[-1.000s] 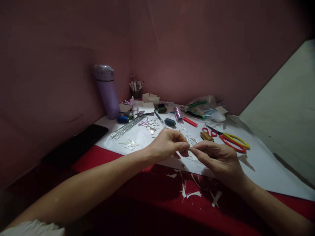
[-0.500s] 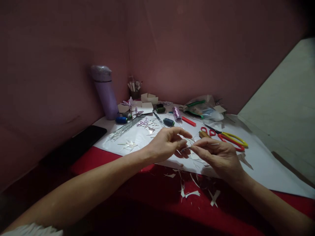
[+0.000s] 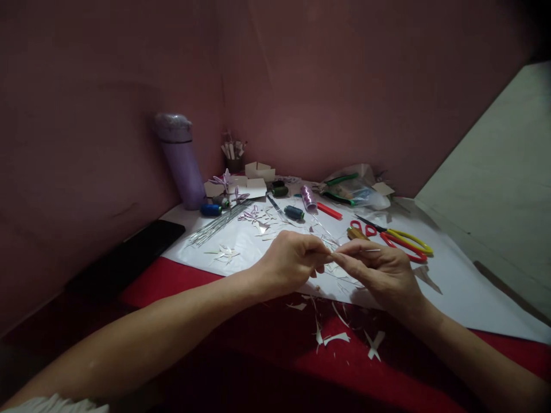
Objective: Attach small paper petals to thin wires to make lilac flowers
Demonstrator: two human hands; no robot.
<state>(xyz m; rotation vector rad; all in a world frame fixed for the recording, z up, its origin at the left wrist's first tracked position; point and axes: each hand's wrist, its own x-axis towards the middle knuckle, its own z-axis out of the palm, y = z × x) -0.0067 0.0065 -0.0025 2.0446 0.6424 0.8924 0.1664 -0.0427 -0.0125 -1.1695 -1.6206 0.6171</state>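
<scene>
My left hand (image 3: 293, 263) and my right hand (image 3: 381, 272) meet fingertip to fingertip above the front of the white sheet (image 3: 465, 292). Between the thumb and forefinger of my right hand is a thin wire (image 3: 372, 250), its pale end sticking out to the right. The fingers of my left hand are pinched at the other end, where the small piece is hidden. A shiny purple thread spool (image 3: 309, 197) stands behind the hands, with a thin strand near it. Paper scraps (image 3: 338, 338) lie below on the red cloth (image 3: 275, 332).
Red-and-yellow scissors (image 3: 407, 244), a red cutter (image 3: 329, 210) and green pliers (image 3: 340, 199) lie right and behind. Thread spools (image 3: 294, 213), a wire bundle (image 3: 219, 223) and a purple bottle (image 3: 185, 163) are left. A black flat object (image 3: 129, 255) lies far left.
My left hand's fingers, spread a little apart before, have closed together and now touch the right fingertips. My right hand has barely moved. The view has shifted slightly.
</scene>
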